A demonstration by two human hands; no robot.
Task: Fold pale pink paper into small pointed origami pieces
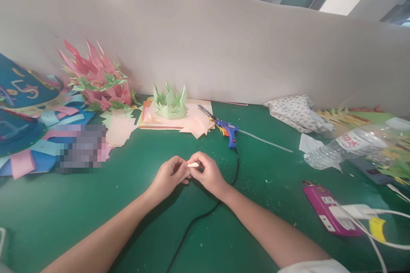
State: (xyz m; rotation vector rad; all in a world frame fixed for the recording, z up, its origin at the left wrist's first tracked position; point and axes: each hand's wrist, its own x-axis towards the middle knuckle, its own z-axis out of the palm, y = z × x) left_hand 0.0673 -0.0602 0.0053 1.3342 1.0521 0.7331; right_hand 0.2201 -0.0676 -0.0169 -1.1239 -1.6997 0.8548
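My left hand (170,175) and my right hand (206,173) meet over the middle of the green table. Between their fingertips they pinch a small piece of cream paper (193,164), mostly covered by the fingers. Just beyond, to the right, a blue glue gun (231,133) lies on its side with a clear glue stick (265,140) sticking out behind it. A light-green paper crown (171,104) stands on a stack of coloured paper sheets (200,108) behind my hands.
At left are red-pink paper crowns (99,72), cut pale paper (120,129) and a blue decorated hat (27,89). The black cord (192,224) crosses beneath my right arm. Right are a plastic bottle (352,145), patterned cloth (288,108) and a magenta power strip (320,204). A grey partition (224,51) rises behind.
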